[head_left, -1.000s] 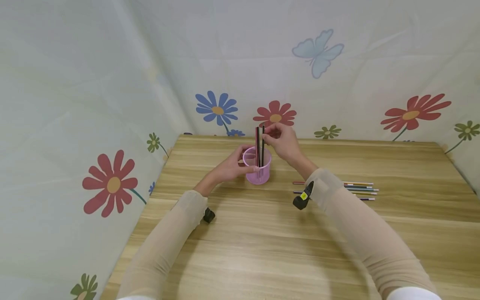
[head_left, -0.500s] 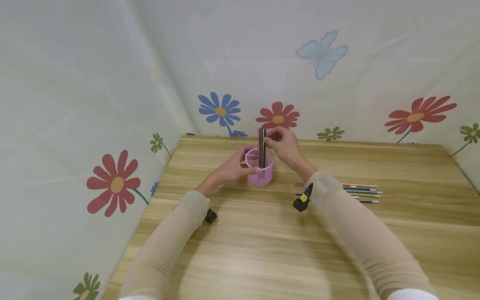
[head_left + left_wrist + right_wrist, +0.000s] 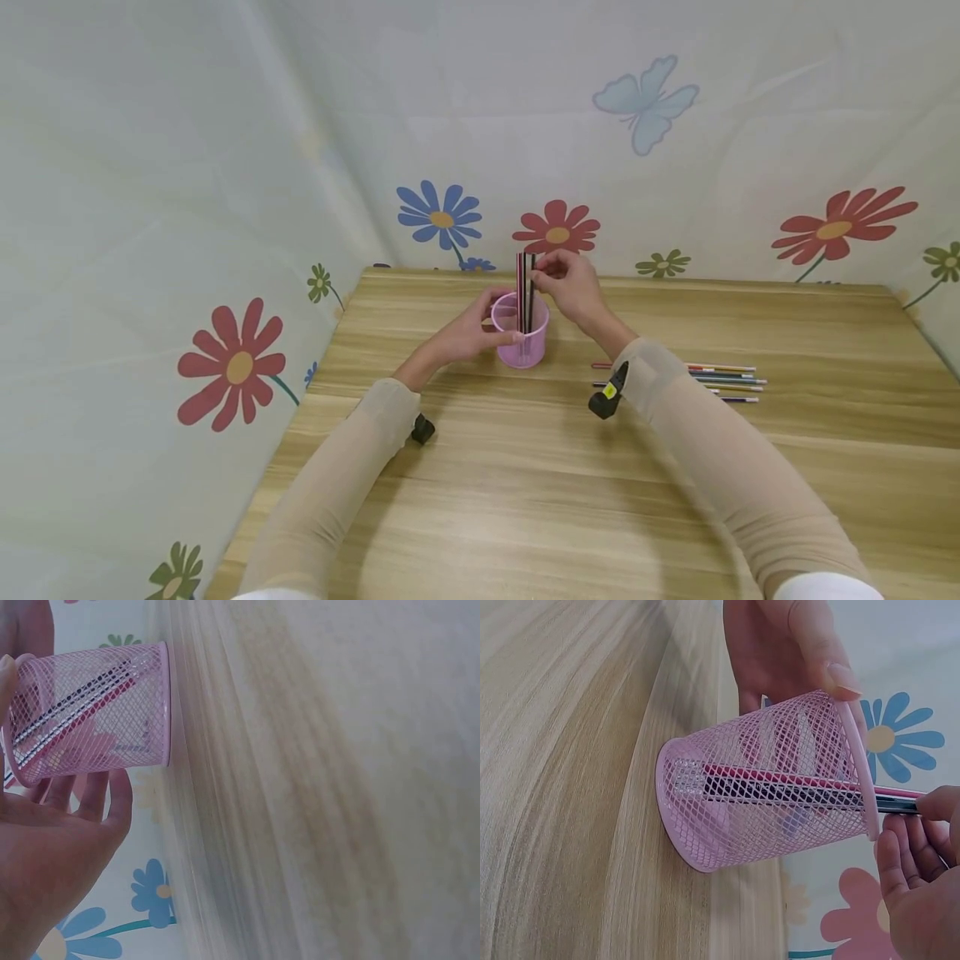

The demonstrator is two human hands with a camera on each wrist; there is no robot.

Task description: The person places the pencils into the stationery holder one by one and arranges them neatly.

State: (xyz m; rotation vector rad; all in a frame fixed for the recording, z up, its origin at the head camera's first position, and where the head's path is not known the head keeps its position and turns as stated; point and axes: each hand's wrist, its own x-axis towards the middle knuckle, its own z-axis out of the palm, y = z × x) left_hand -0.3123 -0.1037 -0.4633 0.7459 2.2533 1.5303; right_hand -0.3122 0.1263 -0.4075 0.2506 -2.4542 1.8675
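A pink mesh pencil cup (image 3: 536, 353) stands upright near the back of the table. My left hand (image 3: 467, 333) holds it from the left, thumb at the near rim and fingers around the far side. Several pencils (image 3: 521, 292), dark and red, stand in the cup and rise well above its rim. With thumb and fingertips, my right hand (image 3: 573, 288) pinches a black pencil (image 3: 532, 300) whose lower part is inside the cup. Through the mesh in the right wrist view, red and black pencils (image 3: 780, 793) reach down close to the cup's base.
More pencils (image 3: 727, 381) lie side by side on the wooden table (image 3: 510, 500), partly under the right forearm. A white cloth (image 3: 495, 108) printed with flowers and a butterfly hangs behind the table and along its left side.
The black pencil in my right hand came up against the other pencils, then moved slightly apart to the right. My left hand keeps its hold on the cup. The head view has shifted a little.
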